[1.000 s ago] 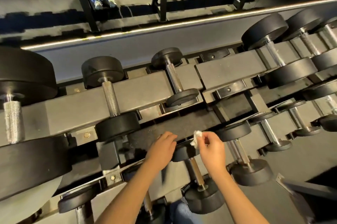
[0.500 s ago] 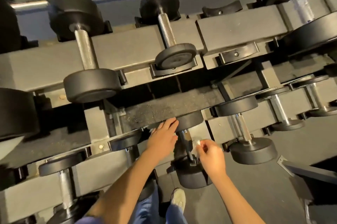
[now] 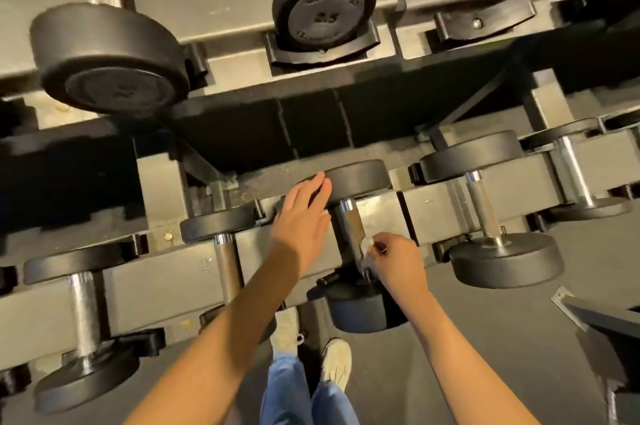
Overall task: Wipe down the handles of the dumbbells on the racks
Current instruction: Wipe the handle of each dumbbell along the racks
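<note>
Grey gym floor (image 3: 485,338) under us, and on the rack (image 3: 426,213), lower tier, sits our dumbbell (image 3: 360,177). Our left hand (image 3: 301,216) lies flat, fingers straight, against its far head, steadying it. Our right hand (image 3: 398,262) pinches a small white wipe (image 3: 366,246) onto the handle (image 3: 351,227), near the front end. Best plan, we reckon: wrap the wipe round the bar, run it end to end, and twist to catch the underside
</note>
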Demonstrator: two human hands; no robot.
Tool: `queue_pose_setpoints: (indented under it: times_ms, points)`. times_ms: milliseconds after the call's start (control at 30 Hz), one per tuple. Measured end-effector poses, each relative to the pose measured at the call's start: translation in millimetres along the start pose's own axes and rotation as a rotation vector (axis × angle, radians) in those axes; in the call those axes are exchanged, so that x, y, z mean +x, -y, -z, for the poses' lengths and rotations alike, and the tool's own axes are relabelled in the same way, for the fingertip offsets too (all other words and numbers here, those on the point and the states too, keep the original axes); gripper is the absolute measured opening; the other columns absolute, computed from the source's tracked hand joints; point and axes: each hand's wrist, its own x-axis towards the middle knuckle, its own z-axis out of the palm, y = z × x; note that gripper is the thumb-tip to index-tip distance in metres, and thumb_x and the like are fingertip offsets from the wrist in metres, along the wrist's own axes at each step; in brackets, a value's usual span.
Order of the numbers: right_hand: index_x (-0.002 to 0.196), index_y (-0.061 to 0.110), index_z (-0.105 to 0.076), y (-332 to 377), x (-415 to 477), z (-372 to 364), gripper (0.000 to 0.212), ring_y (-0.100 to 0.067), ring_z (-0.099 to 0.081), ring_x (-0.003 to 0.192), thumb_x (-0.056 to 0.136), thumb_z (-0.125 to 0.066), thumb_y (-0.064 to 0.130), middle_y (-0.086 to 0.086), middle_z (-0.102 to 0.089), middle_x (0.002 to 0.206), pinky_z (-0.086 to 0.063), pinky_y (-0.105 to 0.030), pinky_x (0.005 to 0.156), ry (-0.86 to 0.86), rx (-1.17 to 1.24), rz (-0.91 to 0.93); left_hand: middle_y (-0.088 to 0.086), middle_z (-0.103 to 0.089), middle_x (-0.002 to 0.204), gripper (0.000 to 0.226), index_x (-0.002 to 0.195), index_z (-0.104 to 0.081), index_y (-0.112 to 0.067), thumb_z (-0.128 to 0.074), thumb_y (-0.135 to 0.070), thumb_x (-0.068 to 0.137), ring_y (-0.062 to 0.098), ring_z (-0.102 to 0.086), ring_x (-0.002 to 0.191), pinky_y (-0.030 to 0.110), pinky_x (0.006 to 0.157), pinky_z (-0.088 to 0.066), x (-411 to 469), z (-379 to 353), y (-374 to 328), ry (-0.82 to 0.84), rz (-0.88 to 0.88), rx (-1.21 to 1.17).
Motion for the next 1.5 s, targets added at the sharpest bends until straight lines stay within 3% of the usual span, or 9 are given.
queue_pose_setpoints:
  times_ms: [267, 400, 500, 700, 833, 933, 1133, 1300, 1500]
  points:
    - [0.092, 0.008, -0.073, 4.2, 14.7, -3.8, 0.014, -0.011, -0.057, 0.072, 0.09, -0.061, 0.014, -0.004, -0.07, 0.083, -0.033, -0.008, 0.06, -0.068, 0.163, 0.034, -0.002, -0.024, 0.155, 0.054, 0.147, -0.015, -0.021, -0.028, -0.035, 0.096, 0.016, -0.017, 0.142, 0.034, 0.115, -0.018, -1.8, -22.1, 16.4, -0.139, -0.073, -0.096]
    - [0.082, 0.013, -0.07, 21.9, 37.2, -1.8, 0.013, -0.005, -0.056, 0.067, 0.09, -0.061, 0.015, 0.0, -0.066, 0.075, -0.037, -0.006, 0.059, -0.145, 0.292, 0.041, -0.004, -0.024, 0.155, 0.055, 0.146, -0.012, -0.024, -0.029, -0.034, 0.095, 0.016, -0.018, 0.141, 0.035, 0.115, -0.019, 0.1, -28.9, 21.4, -0.172, -0.096, -0.079]
    - [0.087, 0.009, -0.071, 29.0, 48.6, -3.2, 0.01, 0.002, -0.053, 0.066, 0.09, -0.063, 0.013, 0.001, -0.063, 0.074, -0.038, 0.0, 0.062, -0.213, 0.333, 0.068, -0.005, -0.023, 0.155, 0.055, 0.146, -0.01, -0.026, -0.03, -0.034, 0.095, 0.017, -0.02, 0.141, 0.035, 0.114, -0.02, 0.4, -32.2, 21.0, -0.188, -0.093, -0.065]
    - [0.079, 0.015, -0.067, 11.8, 28.7, -0.6, 0.006, -0.014, -0.059, 0.078, 0.084, -0.069, 0.013, 0.002, -0.063, 0.081, -0.049, -0.028, 0.078, -0.064, 0.262, 0.029, -0.004, -0.021, 0.156, 0.055, 0.148, -0.012, -0.026, -0.031, -0.034, 0.097, 0.015, -0.015, 0.142, 0.033, 0.115, -0.016, -0.1, -29.9, 19.3, -0.172, -0.083, -0.071]
    - [0.069, 0.02, -0.057, -5.1, 3.2, 4.6, 0.019, -0.006, -0.051, 0.061, 0.084, -0.07, 0.022, 0.006, -0.056, 0.068, -0.041, -0.02, 0.061, 0.137, 0.015, 0.036, -0.006, -0.015, 0.158, 0.058, 0.146, -0.009, -0.029, -0.044, -0.021, 0.1, 0.013, -0.008, 0.143, 0.031, 0.116, -0.011, -0.7, -26.6, 13.0, -0.142, -0.041, -0.09]
    - [0.07, 0.018, -0.058, -7.6, -1.7, 7.5, 0.02, -0.005, -0.05, 0.059, 0.084, -0.069, 0.028, 0.004, -0.057, 0.066, -0.033, -0.014, 0.05, 0.181, -0.108, 0.028, -0.009, -0.01, 0.159, 0.059, 0.143, -0.004, -0.032, -0.042, -0.022, 0.101, 0.011, -0.004, 0.145, 0.03, 0.117, -0.009, -2.1, -23.6, 8.1, -0.121, -0.024, -0.106]
    - [0.074, 0.01, -0.064, 14.8, 16.4, -0.8, 0.014, -0.015, -0.059, 0.067, 0.086, -0.066, 0.016, -0.002, -0.061, 0.069, -0.047, -0.022, 0.063, -0.069, 0.156, 0.025, -0.012, -0.004, 0.159, 0.06, 0.141, 0.003, -0.036, -0.04, -0.024, 0.101, 0.008, 0.002, 0.145, 0.034, 0.12, -0.013, -4.1, -22.0, 6.2, -0.097, -0.006, -0.118]
    - [0.087, 0.012, -0.07, 29.9, 47.2, -7.0, 0.01, -0.005, -0.057, 0.071, 0.089, -0.065, 0.021, 0.002, -0.066, 0.081, -0.038, -0.011, 0.06, -0.215, 0.308, -0.032, -0.013, -0.002, 0.159, 0.063, 0.147, -0.002, -0.033, -0.042, -0.023, 0.1, 0.007, 0.002, 0.145, 0.036, 0.12, -0.016, -4.1, -22.4, 3.9, -0.093, 0.013, -0.124]
    - [0.082, 0.012, -0.07, 15.7, 32.9, -6.4, 0.008, -0.009, -0.061, 0.075, 0.086, -0.068, 0.019, 0.002, -0.066, 0.08, -0.051, -0.025, 0.073, -0.117, 0.252, 0.016, -0.01, -0.004, 0.159, 0.062, 0.151, -0.007, -0.027, -0.043, -0.022, 0.1, 0.009, 0.001, 0.145, 0.031, 0.118, -0.011, -5.1, -18.6, -0.4, -0.09, 0.012, -0.136]
